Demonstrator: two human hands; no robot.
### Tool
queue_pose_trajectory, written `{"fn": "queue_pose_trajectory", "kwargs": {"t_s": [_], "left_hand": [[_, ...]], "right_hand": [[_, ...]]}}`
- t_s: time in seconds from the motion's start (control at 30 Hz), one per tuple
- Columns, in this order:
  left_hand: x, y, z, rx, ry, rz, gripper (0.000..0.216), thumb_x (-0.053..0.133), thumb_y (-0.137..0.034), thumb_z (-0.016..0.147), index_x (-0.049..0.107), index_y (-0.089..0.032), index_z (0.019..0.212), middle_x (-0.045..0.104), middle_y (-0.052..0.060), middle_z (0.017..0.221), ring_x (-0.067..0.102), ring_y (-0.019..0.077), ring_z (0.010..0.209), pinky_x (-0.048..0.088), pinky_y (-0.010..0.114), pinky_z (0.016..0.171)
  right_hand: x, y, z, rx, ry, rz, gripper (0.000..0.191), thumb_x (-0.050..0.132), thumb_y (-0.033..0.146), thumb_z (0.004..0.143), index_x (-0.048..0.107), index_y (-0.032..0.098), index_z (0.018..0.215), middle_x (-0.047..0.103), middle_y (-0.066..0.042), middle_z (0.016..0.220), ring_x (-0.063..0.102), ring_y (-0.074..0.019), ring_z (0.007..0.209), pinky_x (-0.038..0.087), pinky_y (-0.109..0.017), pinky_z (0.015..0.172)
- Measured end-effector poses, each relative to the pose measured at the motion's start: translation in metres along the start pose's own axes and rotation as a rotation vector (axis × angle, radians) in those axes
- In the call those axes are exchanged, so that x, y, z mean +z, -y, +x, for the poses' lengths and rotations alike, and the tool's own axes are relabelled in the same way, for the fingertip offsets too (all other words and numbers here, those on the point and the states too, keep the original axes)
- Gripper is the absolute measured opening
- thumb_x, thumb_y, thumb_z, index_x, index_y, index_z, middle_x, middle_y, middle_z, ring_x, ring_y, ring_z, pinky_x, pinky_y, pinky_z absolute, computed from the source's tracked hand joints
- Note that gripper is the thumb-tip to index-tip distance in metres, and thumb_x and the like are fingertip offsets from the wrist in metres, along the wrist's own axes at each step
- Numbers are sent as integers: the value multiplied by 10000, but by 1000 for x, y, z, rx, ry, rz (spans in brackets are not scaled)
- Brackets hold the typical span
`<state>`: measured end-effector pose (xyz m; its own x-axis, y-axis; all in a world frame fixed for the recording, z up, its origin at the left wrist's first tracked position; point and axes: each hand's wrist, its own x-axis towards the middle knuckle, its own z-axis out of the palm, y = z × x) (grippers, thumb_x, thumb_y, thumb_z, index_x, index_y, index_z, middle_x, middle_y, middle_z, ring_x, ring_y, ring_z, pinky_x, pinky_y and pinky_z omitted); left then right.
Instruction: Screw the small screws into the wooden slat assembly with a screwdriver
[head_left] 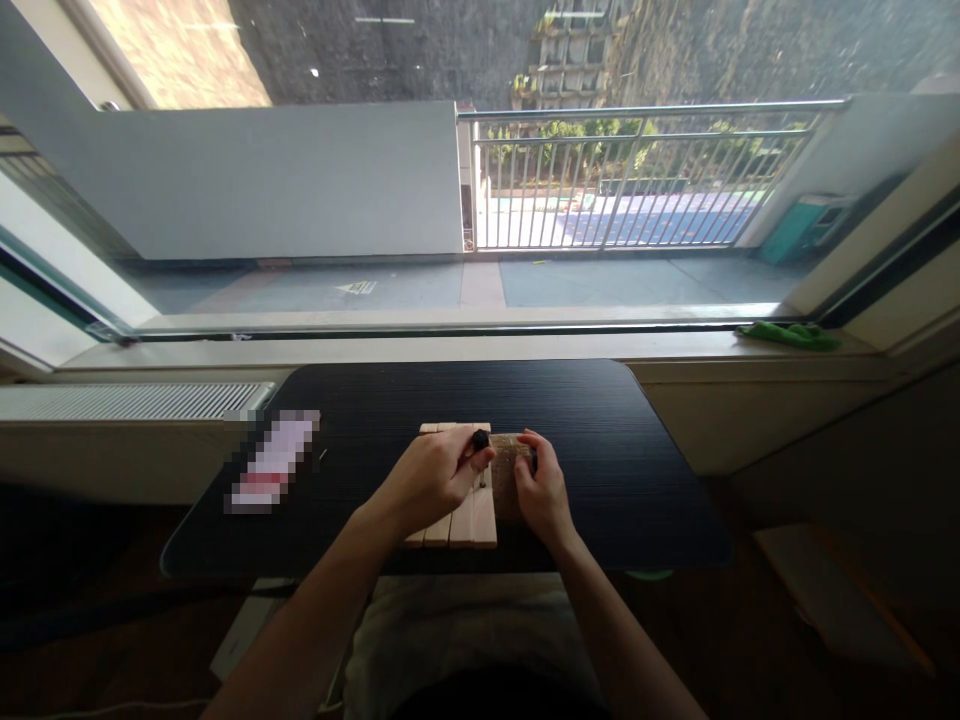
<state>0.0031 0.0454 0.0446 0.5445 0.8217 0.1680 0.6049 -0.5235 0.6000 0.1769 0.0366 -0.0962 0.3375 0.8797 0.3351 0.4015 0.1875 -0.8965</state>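
Note:
My left hand (442,465) is closed in a pinch on a small black knob-like piece (481,440) over the right side of several pale wooden slats (461,525). The slats lie side by side on the dark tabletop, partly covered by that hand. A small thin metal-looking bit (482,480) shows just below the pinch; whether it joins the black piece I cannot tell. Against the slats' right edge is a rough brown block (506,475). My right hand (544,490) is curled at the block's right side, around something dark that its fingers mostly hide.
The black table (622,480) has rounded corners and stands against a windowsill (480,347). A blurred-out pinkish flat item (277,460) lies on its left side. A green cloth (791,336) rests on the sill at right. A radiator (150,402) is at left.

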Motion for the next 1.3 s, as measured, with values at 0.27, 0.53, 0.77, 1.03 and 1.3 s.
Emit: {"fn": "queue_pose_trajectory", "kwargs": {"t_s": [0.27, 0.53, 0.77, 1.03, 1.3], "left_hand": [[10, 7, -3, 82, -81, -2, 228, 540, -305, 947, 659, -176, 1093, 599, 11, 815, 560, 141, 664, 442, 253, 622], [12, 12, -8, 142, -194, 73, 329, 550, -350, 981, 604, -240, 1287, 649, -14, 806, 570, 111, 622, 451, 220, 613], [13, 6, -2, 173, -410, 162, 450, 474, -532, 1000, 722, -179, 1128, 675, 42, 807, 602, 129, 655, 473, 237, 629], [11, 0, 0, -12, -351, 276, 471, 500, -581, 956, 603, -195, 705, 610, -5, 595, 546, 127, 518, 355, 237, 530], [-1, -8, 3, -19, -175, 513, 459, 421, -508, 1004, 558, -210, 682, 608, 20, 569, 590, 181, 544, 258, 277, 526]], "right_hand": [[-2, 1, 1, -9, 9, 8, 224, 487, 214, 850, 626, 218, 1026, 669, -125, 1210, 599, -261, 1184, 447, -472, 1056], [-3, 7, 1, -23, 19, -23, 189, 480, 197, 851, 658, 221, 909, 656, -127, 1202, 587, -267, 1194, 453, -459, 1040], [-3, 6, 1, -21, 12, -6, 212, 488, 193, 838, 664, 223, 952, 661, -122, 1204, 591, -266, 1183, 448, -465, 1047], [-2, 4, 1, -18, 18, 4, 207, 491, 193, 844, 653, 224, 968, 656, -124, 1220, 588, -265, 1198, 443, -464, 1059], [-3, 5, 1, -24, 19, -5, 212, 479, 201, 853, 637, 224, 992, 658, -123, 1213, 591, -259, 1191, 444, -461, 1051]]}}
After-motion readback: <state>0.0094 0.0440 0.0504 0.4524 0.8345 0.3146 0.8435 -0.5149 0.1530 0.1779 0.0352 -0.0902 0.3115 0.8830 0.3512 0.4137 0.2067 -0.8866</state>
